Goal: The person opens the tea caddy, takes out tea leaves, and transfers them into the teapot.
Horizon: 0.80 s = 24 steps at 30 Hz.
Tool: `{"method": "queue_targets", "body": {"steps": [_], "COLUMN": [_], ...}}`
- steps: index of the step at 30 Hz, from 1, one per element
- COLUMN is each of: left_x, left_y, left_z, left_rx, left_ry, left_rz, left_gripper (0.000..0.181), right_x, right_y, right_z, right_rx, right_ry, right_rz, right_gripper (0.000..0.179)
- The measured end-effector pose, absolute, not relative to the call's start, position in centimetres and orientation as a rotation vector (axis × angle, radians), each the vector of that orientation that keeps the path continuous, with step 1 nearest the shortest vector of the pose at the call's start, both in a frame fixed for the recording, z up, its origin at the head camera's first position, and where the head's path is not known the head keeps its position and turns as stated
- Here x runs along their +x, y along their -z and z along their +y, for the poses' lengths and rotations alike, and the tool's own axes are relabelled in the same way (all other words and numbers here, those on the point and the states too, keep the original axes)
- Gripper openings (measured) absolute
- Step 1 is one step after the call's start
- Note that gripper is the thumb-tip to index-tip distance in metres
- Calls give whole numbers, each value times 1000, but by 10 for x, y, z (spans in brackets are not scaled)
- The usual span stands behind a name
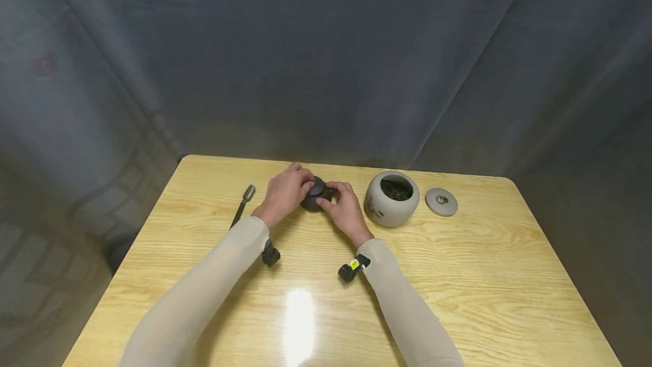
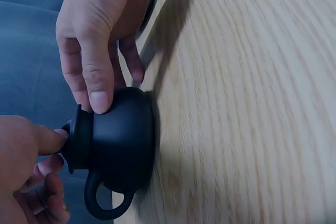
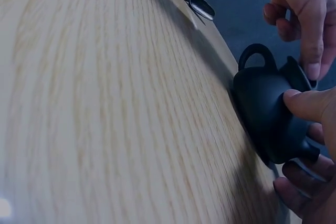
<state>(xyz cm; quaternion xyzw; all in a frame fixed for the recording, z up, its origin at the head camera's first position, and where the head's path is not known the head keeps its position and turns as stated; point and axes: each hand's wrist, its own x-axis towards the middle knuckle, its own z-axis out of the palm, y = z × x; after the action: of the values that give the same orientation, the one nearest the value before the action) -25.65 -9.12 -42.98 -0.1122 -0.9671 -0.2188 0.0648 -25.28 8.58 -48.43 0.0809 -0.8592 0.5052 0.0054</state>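
A small dark teapot (image 1: 312, 205) stands on the table between both hands, its loop handle showing in the two wrist views. My left hand (image 1: 285, 192) pinches the knob of its lid (image 2: 77, 142) between thumb and fingers. The lid sits at the teapot's mouth; I cannot tell whether it is fully seated. With thumb on the near side and fingers around the spout side, my right hand (image 1: 348, 214) holds the teapot's body (image 3: 265, 111). Part of the spout is hidden by the right fingers.
Right of the teapot stands a round grey jar (image 1: 389, 208) with dark dry leaves (image 1: 396, 190) inside. Its apparent lid (image 1: 441, 201), with a ring on top, lies farther right. A dark-handled scoop (image 1: 248, 193) lies left of the left hand. A grey curtain (image 1: 326, 61) hangs behind the table.
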Motion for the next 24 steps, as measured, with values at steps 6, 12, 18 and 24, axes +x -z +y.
{"method": "queue_targets", "body": {"steps": [6, 12, 18, 24], "left_x": [-261, -260, -258, -259], "left_y": [432, 436, 435, 436], "left_z": [-85, -85, -86, -86], "left_rx": [-376, -364, -382, -382], "left_ry": [648, 639, 639, 635], "left_rz": [-2938, -2963, -2957, -2956], "left_gripper": [19, 18, 18, 18], "right_x": [-254, -254, -252, -251], "right_y": [485, 487, 485, 485], "right_z": [87, 87, 88, 87], "right_rx": [251, 288, 286, 281], "right_ry": [-1578, -1584, -1589, -1576], "right_rz": [-2687, -2681, -2683, -2689], "right_gripper": [50, 50, 50, 50]}}
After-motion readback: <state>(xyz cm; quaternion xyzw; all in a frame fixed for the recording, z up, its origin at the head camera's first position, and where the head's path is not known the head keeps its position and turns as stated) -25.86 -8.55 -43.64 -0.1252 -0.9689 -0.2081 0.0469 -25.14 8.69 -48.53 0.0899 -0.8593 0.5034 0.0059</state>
